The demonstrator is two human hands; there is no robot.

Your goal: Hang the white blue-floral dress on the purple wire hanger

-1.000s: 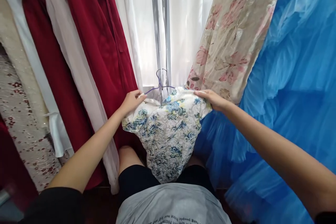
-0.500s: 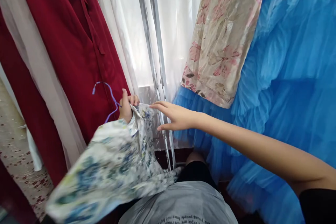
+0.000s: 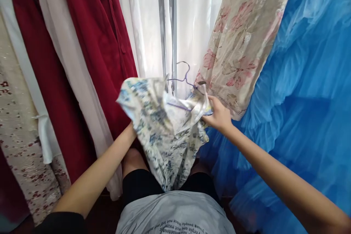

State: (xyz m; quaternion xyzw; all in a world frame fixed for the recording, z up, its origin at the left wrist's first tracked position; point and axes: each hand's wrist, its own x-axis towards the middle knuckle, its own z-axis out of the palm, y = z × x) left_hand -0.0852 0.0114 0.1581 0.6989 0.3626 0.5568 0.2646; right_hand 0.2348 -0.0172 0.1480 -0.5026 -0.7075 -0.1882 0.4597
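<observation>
Here: right hand (image 3: 219,117) closed on floral dress (image 3: 164,131) beside its purple hanger (image 3: 184,76); left hand hidden inside dress, grip unclear.

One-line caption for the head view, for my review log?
Right hand grips a blue-floral white garment on a purple wire hanger; the left hand is hidden under the fabric, between hanging dresses.

We wear a light grey T-shirt (image 3: 175,214) with a line of small dark printed lettering across the front, black short sleeves (image 3: 59,223) over bare forearms, and black shorts (image 3: 137,186) that end above bare knees.
</observation>
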